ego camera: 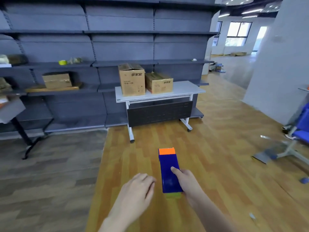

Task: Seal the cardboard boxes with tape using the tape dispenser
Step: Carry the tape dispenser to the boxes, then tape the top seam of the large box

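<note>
My right hand (188, 182) grips a blue tape dispenser (168, 171) with an orange front end, held out over the wooden floor. My left hand (138, 190) hangs beside it with relaxed, loosely curled fingers and holds nothing. Ahead stands a white table (184, 91) with two cardboard boxes on it: a tall box (132, 80) on the left with its top flaps slightly raised, and a low box (158, 82) touching its right side.
Dark grey shelving (100, 47) fills the wall behind the table, with another cardboard box (56, 80) and a yellow tape roll (62, 62) on it. A blue chair (299, 131) stands at the right, a dark stand (25, 136) at the left.
</note>
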A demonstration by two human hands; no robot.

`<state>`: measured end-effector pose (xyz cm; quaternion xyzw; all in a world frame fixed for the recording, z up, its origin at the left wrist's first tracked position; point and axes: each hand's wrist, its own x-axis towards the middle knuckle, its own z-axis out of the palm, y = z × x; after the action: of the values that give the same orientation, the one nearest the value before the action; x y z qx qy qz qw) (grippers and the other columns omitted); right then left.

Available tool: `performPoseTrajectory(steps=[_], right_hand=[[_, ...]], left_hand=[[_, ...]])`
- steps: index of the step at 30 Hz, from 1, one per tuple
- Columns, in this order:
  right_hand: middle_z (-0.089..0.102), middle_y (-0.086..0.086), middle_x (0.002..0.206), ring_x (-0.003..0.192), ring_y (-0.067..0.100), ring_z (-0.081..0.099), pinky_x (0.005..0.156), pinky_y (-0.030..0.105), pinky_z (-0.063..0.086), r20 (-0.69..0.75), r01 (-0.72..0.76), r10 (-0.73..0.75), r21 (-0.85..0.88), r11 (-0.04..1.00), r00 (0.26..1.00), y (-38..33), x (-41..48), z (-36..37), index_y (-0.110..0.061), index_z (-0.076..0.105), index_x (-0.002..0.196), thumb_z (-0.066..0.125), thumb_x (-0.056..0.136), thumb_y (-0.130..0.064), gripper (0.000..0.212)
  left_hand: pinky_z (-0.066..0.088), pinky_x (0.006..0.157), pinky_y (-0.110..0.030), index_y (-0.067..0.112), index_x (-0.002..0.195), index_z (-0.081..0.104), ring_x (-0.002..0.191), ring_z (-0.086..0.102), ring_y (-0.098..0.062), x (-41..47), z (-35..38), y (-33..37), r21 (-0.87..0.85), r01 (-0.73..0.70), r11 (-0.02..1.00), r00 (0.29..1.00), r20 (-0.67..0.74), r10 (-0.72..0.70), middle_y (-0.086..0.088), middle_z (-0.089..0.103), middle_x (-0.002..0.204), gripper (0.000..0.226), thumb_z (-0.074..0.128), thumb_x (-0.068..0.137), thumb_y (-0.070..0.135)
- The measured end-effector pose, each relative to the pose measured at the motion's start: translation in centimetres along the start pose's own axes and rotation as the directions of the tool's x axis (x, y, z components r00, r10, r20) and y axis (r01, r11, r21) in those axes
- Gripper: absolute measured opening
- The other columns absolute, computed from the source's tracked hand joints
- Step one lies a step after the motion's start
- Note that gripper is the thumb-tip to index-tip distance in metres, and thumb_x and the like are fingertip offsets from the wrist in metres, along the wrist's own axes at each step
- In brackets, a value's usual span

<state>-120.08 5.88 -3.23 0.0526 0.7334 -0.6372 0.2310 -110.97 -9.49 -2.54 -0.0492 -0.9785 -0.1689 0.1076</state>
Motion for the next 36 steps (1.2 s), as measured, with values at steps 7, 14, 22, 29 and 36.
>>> performPoseTrajectory(steps=[7, 14, 22, 29, 36], right_hand=[[0.064, 0.010, 0.096, 0.087, 0.023, 0.063, 0.068, 0.029, 0.048, 0.021, -0.005, 0.005, 0.021, 1.000, 1.000, -8.9, 19.1, -0.2, -0.009, 0.053, 0.093, 0.051, 0.096, -0.027, 0.018], [0.067, 0.008, 0.091, 0.082, 0.022, 0.065, 0.065, 0.029, 0.052, 0.105, 0.032, -0.032, 0.006, 0.999, 0.994, -19.2, 36.3, 1.3, -0.012, 0.054, 0.091, 0.052, 0.095, -0.026, 0.015], [0.065, 0.003, 0.089, 0.080, 0.018, 0.063, 0.060, 0.024, 0.047, 0.137, 0.066, -0.064, -0.011, 0.998, 0.989, -26.1, 53.8, 4.6, -0.018, 0.051, 0.088, 0.051, 0.095, -0.030, 0.014], [0.065, 0.007, 0.081, 0.079, 0.026, 0.063, 0.084, 0.043, 0.050, 0.101, 0.128, -0.131, 0.041, 0.991, 0.986, -35.1, 70.6, 8.9, -0.014, 0.053, 0.081, 0.054, 0.094, -0.024, 0.016], [0.067, -0.004, 0.084, 0.079, 0.013, 0.064, 0.069, 0.026, 0.051, 0.112, 0.253, -0.256, 0.042, 0.967, 0.960, -43.5, 83.0, 11.7, -0.024, 0.056, 0.082, 0.056, 0.092, -0.027, 0.011]], left_hand=[[0.040, 0.089, -0.015, 0.033, 0.116, 0.055, 0.108, 0.047, 0.004, 16.6, 2.1, -8.6, -0.021, 0.138, 0.990, 0.989, 0.064, -0.136, 0.019, 0.054, 0.111, 0.030, 0.030, 0.099, 0.037], [0.042, 0.087, -0.017, 0.034, 0.115, 0.055, 0.112, 0.049, 0.001, 34.0, 1.3, -16.3, -0.001, 0.258, 0.966, 0.966, -0.011, -0.258, 0.019, 0.053, 0.116, 0.029, 0.031, 0.099, 0.037], [0.040, 0.079, -0.007, 0.028, 0.113, 0.060, 0.095, 0.054, 0.004, 51.7, 3.2, -25.1, -0.089, 0.179, 0.980, 0.976, -0.107, -0.188, 0.019, 0.055, 0.110, 0.026, 0.038, 0.098, 0.029], [0.039, 0.081, -0.009, 0.025, 0.117, 0.057, 0.097, 0.051, 0.005, 69.8, 3.2, -35.6, -0.124, 0.054, 0.991, 0.988, -0.138, -0.071, 0.015, 0.054, 0.114, 0.025, 0.040, 0.097, 0.026], [0.033, 0.076, -0.003, 0.022, 0.111, 0.058, 0.098, 0.050, 0.003, 83.2, 0.9, -43.6, -0.130, 0.033, 0.991, 0.979, -0.197, -0.059, 0.016, 0.054, 0.109, 0.021, 0.042, 0.097, 0.027]])
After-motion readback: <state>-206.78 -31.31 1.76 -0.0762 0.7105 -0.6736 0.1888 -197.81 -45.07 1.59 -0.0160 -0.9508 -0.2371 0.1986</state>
